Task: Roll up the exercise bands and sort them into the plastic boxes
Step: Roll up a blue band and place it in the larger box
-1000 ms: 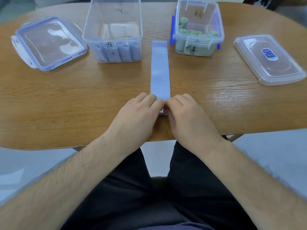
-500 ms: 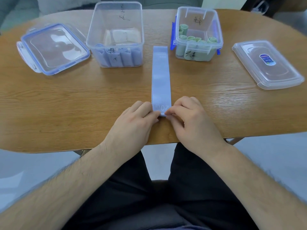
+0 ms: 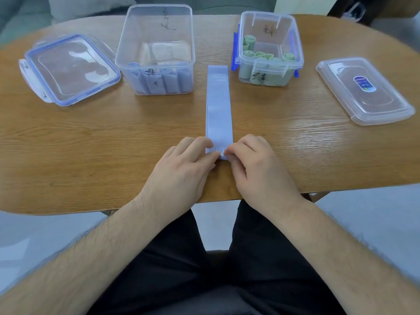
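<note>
Oval wooden desk [image 3: 91, 142]. On it: blue-rimmed lid [image 3: 70, 69] far left, tall clear box [image 3: 156, 51], flat lilac band [image 3: 218, 105] centre, smaller clip-lock box [image 3: 269, 45], plain lid [image 3: 363, 89] right.

Looks like a living room at home: an oval wood-grain worktop [image 3: 68, 142] with household snap-lid storage boxes [image 3: 156, 51], and at twelve o'clock past its far edge a grey-green sofa [image 3: 20, 17] with a pale cushion [image 3: 91, 5].
</note>
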